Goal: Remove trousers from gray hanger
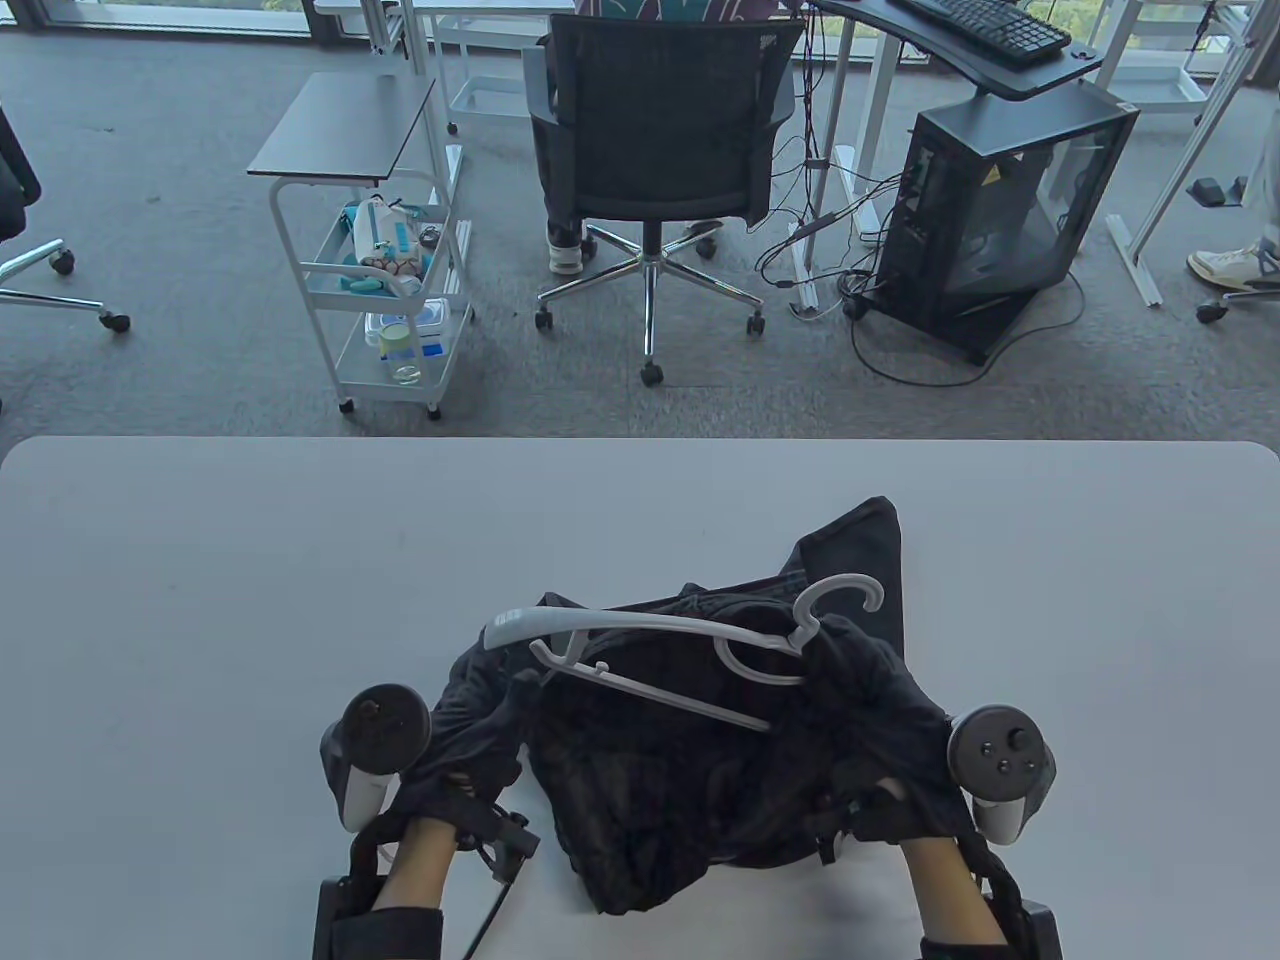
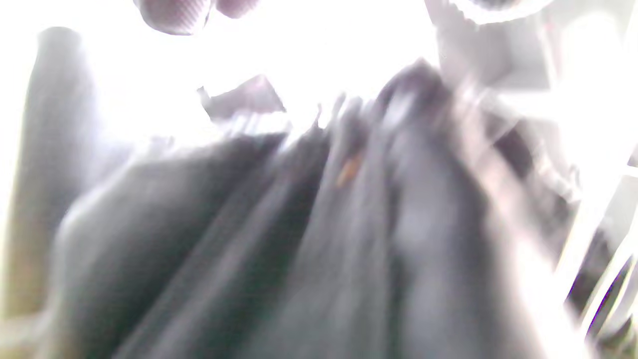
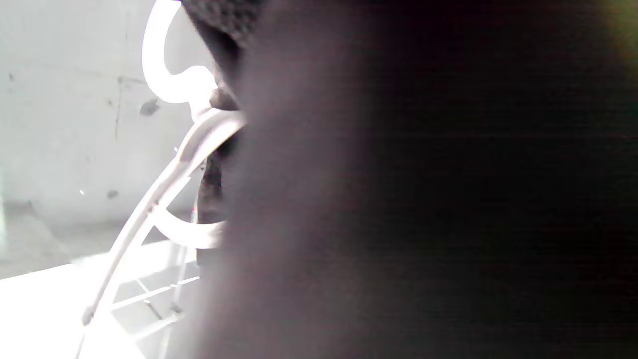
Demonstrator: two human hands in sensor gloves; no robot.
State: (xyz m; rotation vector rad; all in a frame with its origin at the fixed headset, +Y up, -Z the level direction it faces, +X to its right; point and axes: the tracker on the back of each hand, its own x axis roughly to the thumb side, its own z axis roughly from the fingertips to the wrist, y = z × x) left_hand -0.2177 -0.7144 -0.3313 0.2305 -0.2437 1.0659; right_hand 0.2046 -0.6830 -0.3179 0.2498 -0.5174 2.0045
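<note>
1. Right hand, in its black sensor glove, grips the pale gray plastic hanger at the neck just below its hook. The right wrist view confirms the hook and shoulder beside my fingers; the rest of that view is dark and blocked.
2. My left hand is closed on a bunch of the dark, crumpled fabric trousers at their left side, near the hanger's left end. The left wrist view is blurred and overexposed, showing only gathered dark folds.
3. Location of the task item: the trousers lie heaped on the light gray table, between my two hands. The hanger sits tilted across the top of the heap. One dark corner of cloth sticks out beyond the hook.
4. Step in hand, in my judgement: separation. The hanger's lower bar appears exposed above the cloth, but I cannot tell whether any fabric is still looped over it.
5. Next move calls for holding the cloth down with the left and drawing the hanger up and away with the right. Risk: fabric snagging on the bar's notches.
</note>
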